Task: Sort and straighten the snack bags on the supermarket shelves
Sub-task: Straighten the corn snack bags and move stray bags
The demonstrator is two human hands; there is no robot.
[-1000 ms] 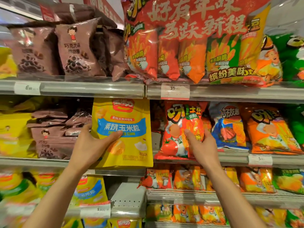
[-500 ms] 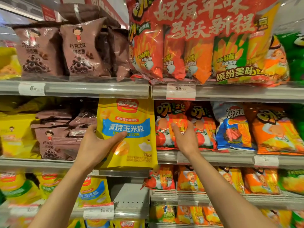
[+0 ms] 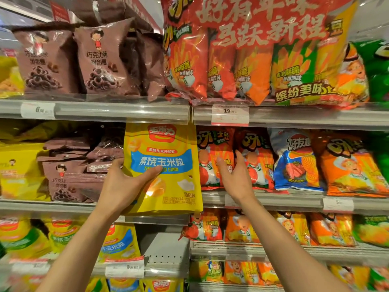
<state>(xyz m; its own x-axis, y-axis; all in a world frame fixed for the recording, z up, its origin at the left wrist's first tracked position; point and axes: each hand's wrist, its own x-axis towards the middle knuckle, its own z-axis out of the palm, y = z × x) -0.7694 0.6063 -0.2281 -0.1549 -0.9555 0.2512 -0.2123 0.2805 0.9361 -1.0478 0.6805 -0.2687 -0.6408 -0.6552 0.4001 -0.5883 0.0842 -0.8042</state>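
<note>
The left hand point(image 3: 124, 184) grips the yellow corn bag point(image 3: 164, 169) upright at the middle shelf point(image 3: 294, 200), thumb across its front. Just right of that bag, the right hand point(image 3: 235, 178) lies with fingers loose against the red chip bags point(image 3: 214, 161), grasping nothing.

Yellow corn bag point(image 3: 166, 165) stands upright on the middle shelf beside red snack bags point(image 3: 235, 159).
</note>
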